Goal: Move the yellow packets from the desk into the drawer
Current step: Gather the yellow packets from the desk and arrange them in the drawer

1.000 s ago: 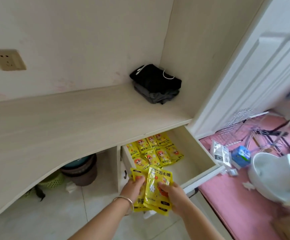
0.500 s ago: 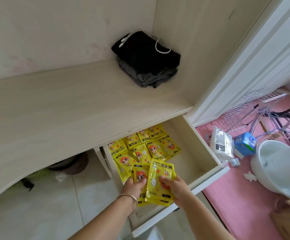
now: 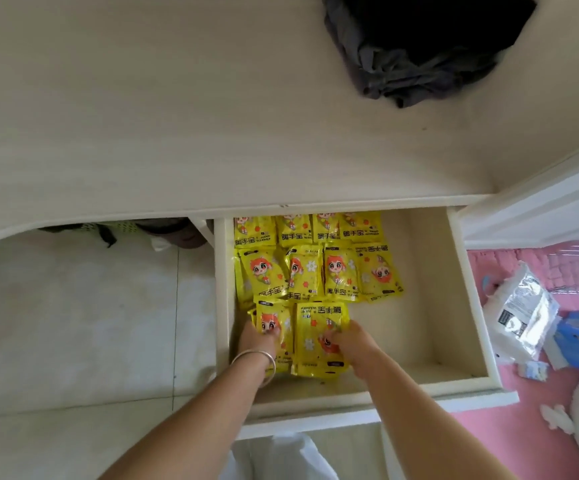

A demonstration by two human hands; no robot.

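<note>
— Since the drawer (image 3: 468, 306) is already pulled right out from under the desk (image 3: 177, 133), why are both hands down inside it?

— Because I'm laying packets near its front wall, in the next free row. My left hand (image 3: 258, 337) has its fingers curled on one yellow packet (image 3: 274, 327) close to the drawer's left wall, and my right hand (image 3: 353, 344) grips the small stack (image 3: 319, 337) just beside it. I judge two hands let me set them side by side rather than in a heap.

— And the rest of them?

— They lie flat in two rows (image 3: 315, 261) farther back in the drawer, overlapping a little, the rearmost half hidden under the desk's edge. I fill from the back wall forward so each new row stays in reach.

— Anything yellow left on the desk top?

— None that I can see — only a dark bundle of cloth (image 3: 419, 53) at the far corner, well away from the drawer. Part of the desk is out of view, though, so I can't say it's finished.

— Why is the drawer's right half bare?

— I started at the left wall, I'd guess; the row can grow rightward.

— What's next?

— Let go, press the packets flat so the drawer shuts cleanly. They look slippery and could slide over each other.
</note>
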